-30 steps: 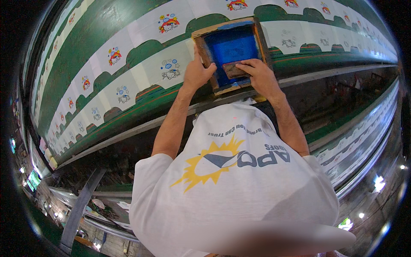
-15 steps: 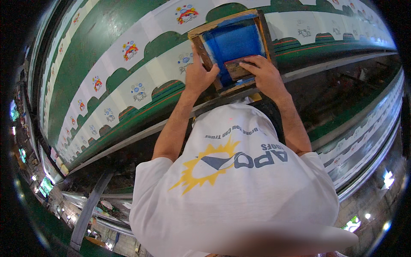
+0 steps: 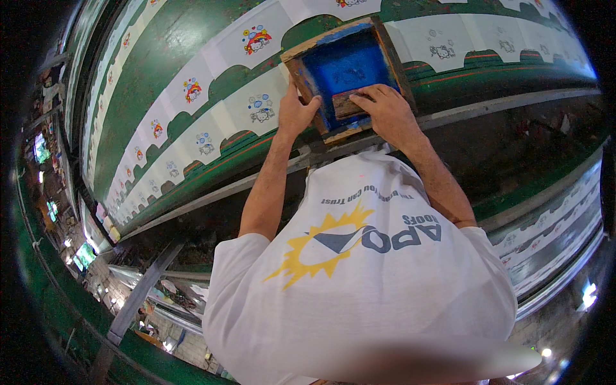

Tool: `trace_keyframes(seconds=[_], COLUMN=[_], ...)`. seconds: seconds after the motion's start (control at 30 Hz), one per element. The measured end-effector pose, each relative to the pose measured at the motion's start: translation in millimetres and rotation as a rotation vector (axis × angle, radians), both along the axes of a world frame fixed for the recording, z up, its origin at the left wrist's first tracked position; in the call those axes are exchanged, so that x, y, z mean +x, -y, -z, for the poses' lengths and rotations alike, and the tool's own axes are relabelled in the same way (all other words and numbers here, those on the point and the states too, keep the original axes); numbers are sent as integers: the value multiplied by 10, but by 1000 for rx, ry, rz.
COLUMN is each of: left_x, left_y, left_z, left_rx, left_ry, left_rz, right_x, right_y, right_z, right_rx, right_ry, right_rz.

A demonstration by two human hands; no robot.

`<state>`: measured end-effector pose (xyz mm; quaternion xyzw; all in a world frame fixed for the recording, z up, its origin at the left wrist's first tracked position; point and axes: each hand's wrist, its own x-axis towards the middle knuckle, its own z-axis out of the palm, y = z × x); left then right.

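A wooden screen-printing frame (image 3: pixel 389 54) with blue ink on its mesh lies flat on a long green printing table (image 3: pixel 160 61). My left hand (image 3: pixel 295 114) grips the frame's left near edge. My right hand (image 3: pixel 388 112) presses a wooden squeegee (image 3: pixel 346 102) down inside the frame, near its lower edge. White fabric pieces (image 3: pixel 260 106) with small cartoon prints lie in rows along the table on both sides of the frame. My white printed shirt fills the lower middle of the view.
A metal rail (image 3: pixel 475 112) runs along the table's near edge. A second table with white fabric pieces (image 3: pixel 545 224) lies at the lower right. Metal beams (image 3: pixel 144 282) and clutter show below the table at lower left.
The frame and both hands sit lower and further right in the view than before. My right hand has drawn the squeegee toward the frame's near edge.
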<state>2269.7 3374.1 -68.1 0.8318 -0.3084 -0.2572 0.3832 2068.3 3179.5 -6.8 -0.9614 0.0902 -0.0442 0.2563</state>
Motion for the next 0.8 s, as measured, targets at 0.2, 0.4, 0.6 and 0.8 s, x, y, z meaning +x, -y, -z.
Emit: trace_keyframes(seconds=[0.2, 0.4, 0.6, 0.8], left_x=[-5, 2, 15, 13], left_y=[-29, 12, -15, -40], left_z=[53, -13, 8, 101], left_rx=[16, 14, 70, 32], left_ry=[-19, -62, -35, -40], left_rz=[-10, -1, 29, 27], right_x=[-38, -55, 526, 950], right_y=[42, -75, 160, 611], right_z=[-4, 118, 248, 126], right_rx=[87, -21, -13, 41], right_ry=[-5, 80, 100, -81], right_rz=[11, 36, 78, 14])
